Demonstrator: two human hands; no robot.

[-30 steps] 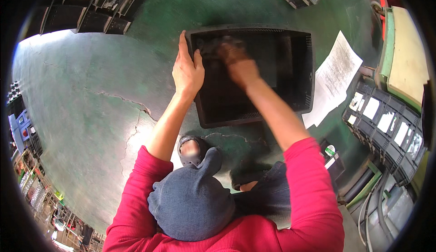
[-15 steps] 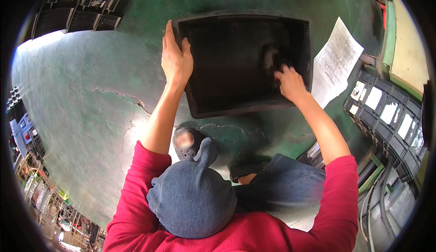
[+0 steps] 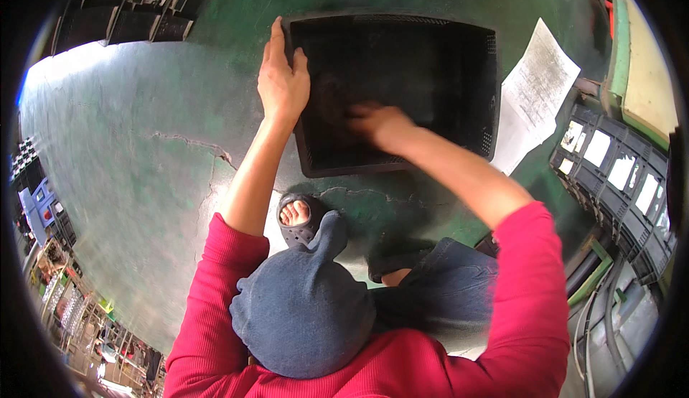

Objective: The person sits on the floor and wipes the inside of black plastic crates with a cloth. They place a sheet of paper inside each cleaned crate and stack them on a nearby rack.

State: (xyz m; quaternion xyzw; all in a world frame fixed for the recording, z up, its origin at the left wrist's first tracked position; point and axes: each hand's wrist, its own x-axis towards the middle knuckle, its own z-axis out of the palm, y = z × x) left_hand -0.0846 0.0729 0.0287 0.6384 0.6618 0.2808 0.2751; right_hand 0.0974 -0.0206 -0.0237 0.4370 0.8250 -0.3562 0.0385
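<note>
A shallow black plastic crate [image 3: 344, 170] lies on the floor in front of me, its inside facing up. My left hand [image 3: 283, 86] grips its left wall, thumb over the rim and fingers stretched along the outside. Inside the crate, left of its middle, is my right hand [image 3: 386, 127], its fingers curled and smeared by motion. A faint dark-brown blur lies just beyond the fingertips; I cannot make out what it is. Right of the crate, a sheet of paper [image 3: 542, 68] with a grey printed side lies close against its wall.
Grey crates with white patches [image 3: 623, 172] line the right side, beside a cream and green machine panel [image 3: 646, 75]. Black crates [image 3: 136, 10] stand at the far left. The green floor [image 3: 143, 183] has cracks. My sandalled foot [image 3: 296, 215] is near the crate's front edge.
My right hand has swept left across the crate's inside, the dark blur moving with it. My left hand stays on the left wall. The view has shifted slightly.
</note>
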